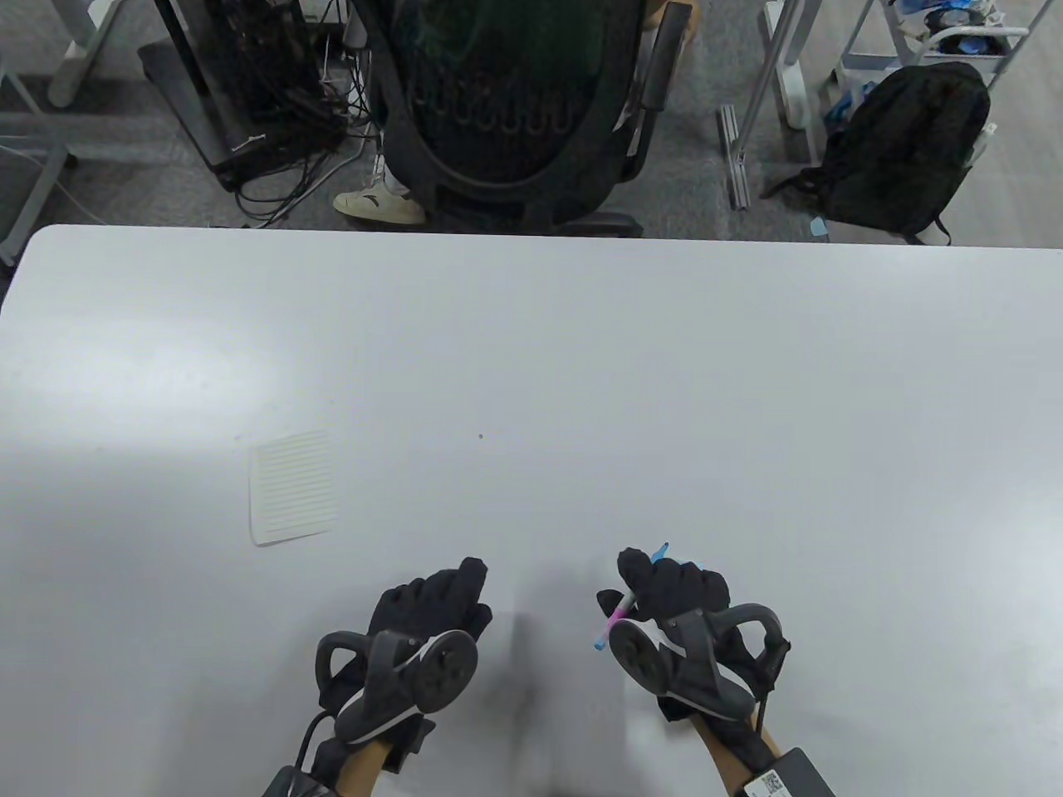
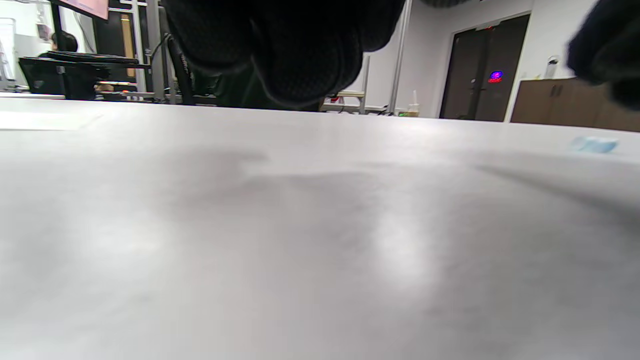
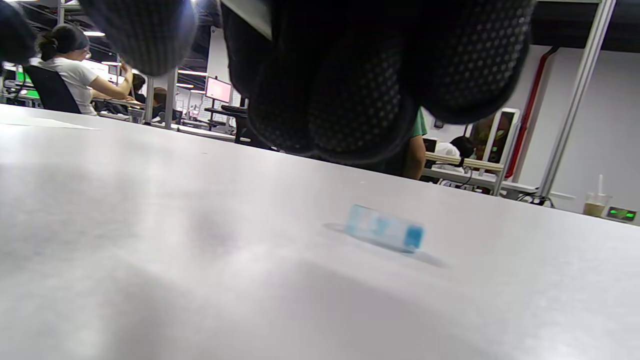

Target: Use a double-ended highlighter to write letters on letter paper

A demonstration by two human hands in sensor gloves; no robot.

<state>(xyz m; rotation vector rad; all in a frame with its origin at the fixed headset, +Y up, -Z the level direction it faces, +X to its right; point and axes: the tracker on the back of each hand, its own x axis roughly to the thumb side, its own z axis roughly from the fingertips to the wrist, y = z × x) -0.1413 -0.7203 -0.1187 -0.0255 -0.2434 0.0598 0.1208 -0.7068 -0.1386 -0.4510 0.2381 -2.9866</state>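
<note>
Your right hand (image 1: 673,594) has its fingers curled round the double-ended highlighter (image 1: 616,618): the pink-and-white barrel with a blue end pokes out toward your left, and a blue tip shows past the knuckles on the far side. In the right wrist view a translucent blue cap (image 3: 384,235) lies on the table (image 1: 581,374) just under that hand, so one end looks already uncapped; which end is bare I cannot tell.

Your left hand (image 1: 436,602) hovers low over the table with fingers loosely bent, gripping nothing.

The lined letter paper (image 1: 293,487) lies flat on the table, well apart from the pen, ahead of and to the left of your left hand. The sheet is blank as far as the table view shows.

The step in hand seems to be getting the pen ready and bringing it to the paper. Do this well:
- Turn the bare tip downward and settle it into a writing pinch before you travel.
- Either slide the sheet toward your middle with the left hand, or carry the pen across to it.
- Press flat left fingers on a corner so the light sheet does not skid under the stroke.
- Leave the cap where you can find it.
</note>
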